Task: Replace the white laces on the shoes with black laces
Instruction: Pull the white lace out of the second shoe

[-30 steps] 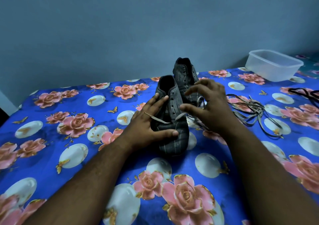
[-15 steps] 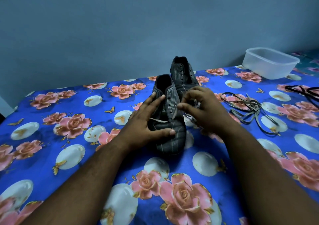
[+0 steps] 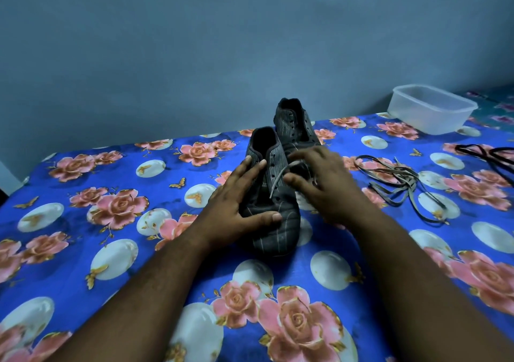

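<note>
Head view, looking down: the near shoe (image 3: 271, 195) lies on the flowered blue cloth (image 3: 139, 222) with its toe toward the person and its opening away, so its long axis runs straight out from the body. One pale strand of the white lace (image 3: 279, 176) is left in it — it climbs from a low eyelet up and to the right, slantwise across the shoe's axis, into the right hand (image 3: 322, 186). That hand sits just right of the eyelet rows, fingers curled, thumb and forefinger seemingly pinching the strand's upper end, though blur hides the contact itself. The left hand (image 3: 236, 203) lies flat against the shoe's left flank, fingers straight and thumb across the toe, steadying it and holding nothing. So the lace runs toward the right hand and away from the left — a pull up and to the right looks the likely way to free it.

Behind, touching or nearly so, stands the second shoe (image 3: 294, 122), eyelets bare. Well to the right lie a loose heap of pale laces (image 3: 400, 181), the black laces (image 3: 489, 153) at the frame edge, and a clear plastic tub (image 3: 431, 108).
</note>
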{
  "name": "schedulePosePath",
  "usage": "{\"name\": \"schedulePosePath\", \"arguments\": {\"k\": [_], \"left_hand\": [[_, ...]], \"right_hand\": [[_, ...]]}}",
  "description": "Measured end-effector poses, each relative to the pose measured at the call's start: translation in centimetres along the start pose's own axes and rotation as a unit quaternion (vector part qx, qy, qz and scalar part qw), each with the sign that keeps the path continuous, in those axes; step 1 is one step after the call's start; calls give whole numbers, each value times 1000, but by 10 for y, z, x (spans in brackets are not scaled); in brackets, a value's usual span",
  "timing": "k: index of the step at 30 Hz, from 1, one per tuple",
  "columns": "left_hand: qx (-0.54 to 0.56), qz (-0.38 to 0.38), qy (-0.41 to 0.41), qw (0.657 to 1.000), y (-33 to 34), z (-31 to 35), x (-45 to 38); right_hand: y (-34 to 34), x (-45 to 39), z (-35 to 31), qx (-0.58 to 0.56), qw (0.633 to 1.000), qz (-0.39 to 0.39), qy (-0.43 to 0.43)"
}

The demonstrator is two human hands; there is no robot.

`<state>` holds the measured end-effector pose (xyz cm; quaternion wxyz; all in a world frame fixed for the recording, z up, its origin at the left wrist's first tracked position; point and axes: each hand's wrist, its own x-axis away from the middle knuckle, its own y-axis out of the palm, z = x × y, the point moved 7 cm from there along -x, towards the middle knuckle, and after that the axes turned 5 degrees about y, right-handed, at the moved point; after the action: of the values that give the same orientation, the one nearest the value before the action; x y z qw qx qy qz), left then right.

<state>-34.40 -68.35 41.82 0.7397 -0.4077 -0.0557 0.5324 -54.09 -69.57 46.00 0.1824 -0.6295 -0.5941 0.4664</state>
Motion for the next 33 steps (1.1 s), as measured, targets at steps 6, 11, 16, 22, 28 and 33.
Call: {"name": "schedulePosePath", "arguments": {"k": [6, 11, 16, 22, 28, 33], "left_hand": [[-8, 16, 6, 1000, 0, -1, 0], [-27, 23, 3, 999, -2, 4, 2], [-51, 22, -9, 998, -4, 11, 6], [-75, 20, -34, 996, -6, 17, 10], [-83, 48, -82, 992, -3, 22, 11], [-69, 78, -117, 988, 20, 46, 21]], "right_hand": [[15, 4, 7, 31, 999, -38, -2], [30, 12, 25, 214, 968, -120, 44], [27, 33, 29, 278, 952, -129, 6], [-33, 58, 119, 303, 940, -102, 119], [-54, 77, 109, 317, 940, -99, 74], [-31, 86, 110, 238, 950, -190, 67]]}}
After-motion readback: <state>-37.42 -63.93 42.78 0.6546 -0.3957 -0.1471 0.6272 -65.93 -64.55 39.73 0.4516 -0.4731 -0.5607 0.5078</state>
